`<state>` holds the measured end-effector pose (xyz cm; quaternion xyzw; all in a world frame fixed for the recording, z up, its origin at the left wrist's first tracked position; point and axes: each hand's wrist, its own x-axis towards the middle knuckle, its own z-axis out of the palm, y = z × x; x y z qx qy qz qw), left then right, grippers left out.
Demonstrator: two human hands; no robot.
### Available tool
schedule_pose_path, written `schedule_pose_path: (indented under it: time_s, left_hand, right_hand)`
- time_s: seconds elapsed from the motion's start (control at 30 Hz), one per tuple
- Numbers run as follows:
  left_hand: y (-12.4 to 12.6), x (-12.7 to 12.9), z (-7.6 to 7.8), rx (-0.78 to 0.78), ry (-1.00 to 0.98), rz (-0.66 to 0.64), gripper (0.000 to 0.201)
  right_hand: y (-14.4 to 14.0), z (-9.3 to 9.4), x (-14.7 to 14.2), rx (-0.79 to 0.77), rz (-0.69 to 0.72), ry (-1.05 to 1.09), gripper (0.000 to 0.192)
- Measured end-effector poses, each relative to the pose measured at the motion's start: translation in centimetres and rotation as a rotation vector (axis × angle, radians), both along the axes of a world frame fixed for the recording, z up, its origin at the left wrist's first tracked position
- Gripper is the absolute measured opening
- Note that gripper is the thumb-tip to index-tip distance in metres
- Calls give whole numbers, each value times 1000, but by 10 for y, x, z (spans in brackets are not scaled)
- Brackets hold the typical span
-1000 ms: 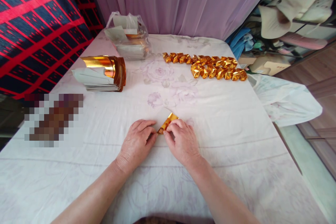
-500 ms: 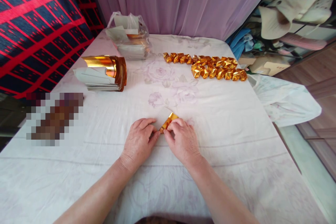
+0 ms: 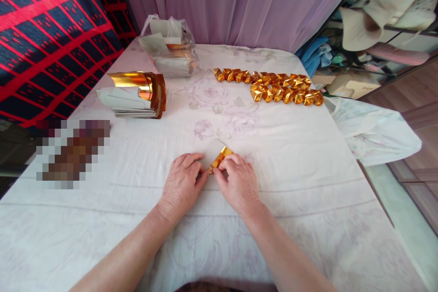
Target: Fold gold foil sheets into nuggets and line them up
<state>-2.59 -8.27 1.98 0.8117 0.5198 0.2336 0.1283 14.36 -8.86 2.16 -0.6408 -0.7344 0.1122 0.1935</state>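
Gold paper (image 3: 219,159) sits pinched between left hand (image 3: 181,185) and right hand (image 3: 237,182) grips.

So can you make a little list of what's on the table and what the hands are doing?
left hand: pinching the small gold foil paper
right hand: pinching the same paper
finished pieces: two rows of folded gold foil shapes, far right
supplies: stack of gold-and-white foil sheets, far left; clear plastic bag of sheets behind it
surface: white flowered tablecloth
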Motion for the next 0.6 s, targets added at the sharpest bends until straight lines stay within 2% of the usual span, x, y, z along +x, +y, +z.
schedule_pose_path:
  time_s: [0.27,0.6]
  left_hand:
    - [-1,1,0,12,13,5,13]
    - [0,0,-1,5,10,16,10]
  right_hand:
    - [0,-2,0,27,-1,32,14]
    - [1,-1,2,-13,8,72,7]
